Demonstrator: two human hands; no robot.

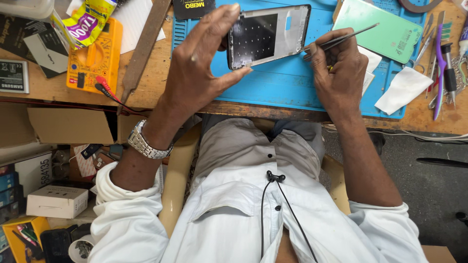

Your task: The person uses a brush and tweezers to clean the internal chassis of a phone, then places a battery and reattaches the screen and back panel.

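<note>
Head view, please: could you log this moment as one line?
left hand: grips phone frame | right hand: holds tweezers at frame edge | blue mat beneath

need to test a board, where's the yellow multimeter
In the head view the yellow multimeter lies on the wooden bench, beyond the left hand, left of the blue mat.

Bright blue mat (287,83) over a worn brown wooden bench (156,92). Grey, dark-centred phone frame (268,35) with dotted holes. Orange-yellow multimeter (92,61), mint green back cover (380,29), maybe purple brush (441,53).
</note>
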